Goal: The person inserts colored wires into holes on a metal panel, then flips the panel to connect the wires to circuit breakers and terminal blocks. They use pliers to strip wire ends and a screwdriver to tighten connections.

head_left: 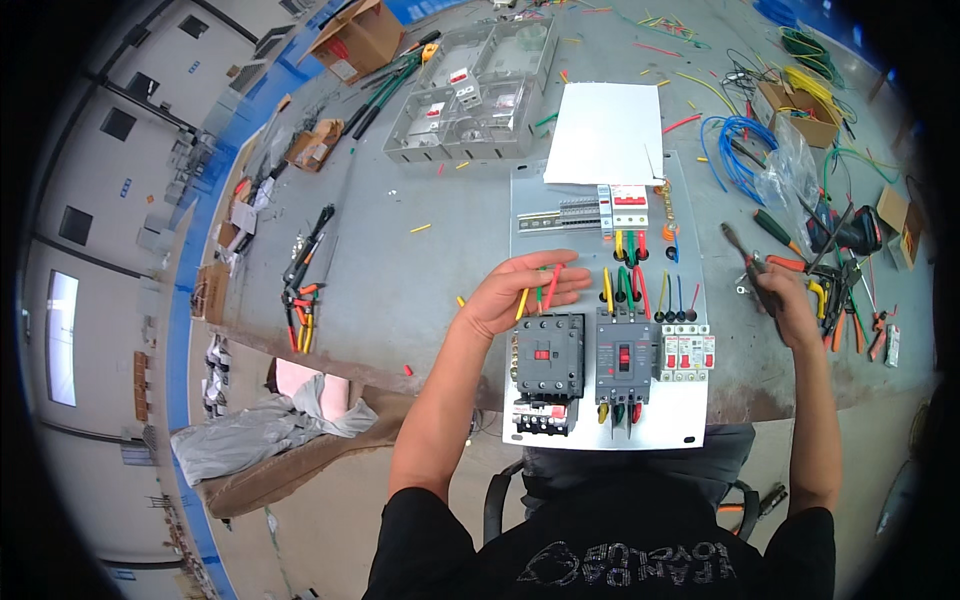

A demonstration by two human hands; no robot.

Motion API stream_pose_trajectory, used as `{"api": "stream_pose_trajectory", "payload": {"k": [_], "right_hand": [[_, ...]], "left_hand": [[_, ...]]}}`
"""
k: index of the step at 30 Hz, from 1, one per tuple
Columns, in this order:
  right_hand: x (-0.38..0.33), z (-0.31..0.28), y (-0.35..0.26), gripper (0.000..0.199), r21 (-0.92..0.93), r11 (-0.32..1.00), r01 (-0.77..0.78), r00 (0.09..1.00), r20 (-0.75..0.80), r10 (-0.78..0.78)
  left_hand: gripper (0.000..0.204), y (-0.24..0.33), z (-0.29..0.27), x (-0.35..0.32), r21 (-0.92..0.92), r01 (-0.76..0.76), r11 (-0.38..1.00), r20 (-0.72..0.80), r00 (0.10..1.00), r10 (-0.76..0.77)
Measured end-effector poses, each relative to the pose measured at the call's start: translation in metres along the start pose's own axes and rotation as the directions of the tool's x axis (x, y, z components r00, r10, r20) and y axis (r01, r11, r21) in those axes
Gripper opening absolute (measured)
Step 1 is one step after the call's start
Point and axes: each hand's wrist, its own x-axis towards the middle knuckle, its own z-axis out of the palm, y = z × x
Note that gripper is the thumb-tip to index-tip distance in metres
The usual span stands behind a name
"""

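Note:
My left hand (pixel 527 290), palm up and fingers fairly straight, holds short yellow, green and red wire pieces (pixel 549 287) across its fingers. It is above a black contactor (pixel 548 355) on a white mounting plate (pixel 655 425). Beside that sit a grey moulded-case circuit breaker (pixel 626 358) and a row of small white breakers (pixel 687 352). Further up the plate, a white breaker with a red switch (pixel 630 205) has yellow, green and red wires below it. At the right, my right hand (pixel 787 305) is closed around a dark, long hand tool (pixel 745 258); its exact kind is unclear.
White paper (pixel 605 135) covers the plate's far end. Clear plastic boxes (pixel 465 125) stand beyond it. Pliers (pixel 303 300) lie at the left. Coiled blue wire (pixel 735 165), a power drill (pixel 850 230) and more tools crowd the right. Wire scraps litter the table.

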Motion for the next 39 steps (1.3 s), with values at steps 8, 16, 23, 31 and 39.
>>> {"api": "stream_pose_trajectory", "payload": {"k": [8,16,23,31,39], "right_hand": [[-0.035,0.041,-0.066,0.052,0.202,0.970,0.137,0.973,0.154,-0.170],[-0.039,0.138,-0.149,0.042,-0.542,0.821,0.181,0.913,0.404,0.065],[-0.006,0.200,-0.200,0.040,-0.794,0.563,0.231,0.751,0.513,0.415],[0.019,0.247,-0.206,0.039,-0.927,0.277,0.252,0.606,0.374,0.702],[0.033,0.291,-0.213,0.038,-0.978,0.074,0.194,0.562,0.173,0.809]], "left_hand": [[0.046,0.000,-0.005,0.003,0.101,0.020,0.995,0.030,0.999,-0.023],[0.034,0.000,-0.007,0.012,0.187,0.065,0.980,-0.029,0.998,-0.061],[0.027,-0.007,-0.016,0.023,0.065,0.037,0.997,0.017,0.999,-0.039],[0.023,-0.015,-0.021,0.030,-0.041,0.026,0.999,0.084,0.996,-0.022],[0.023,-0.019,-0.028,0.032,-0.053,-0.015,0.998,0.172,0.985,0.024]]}}
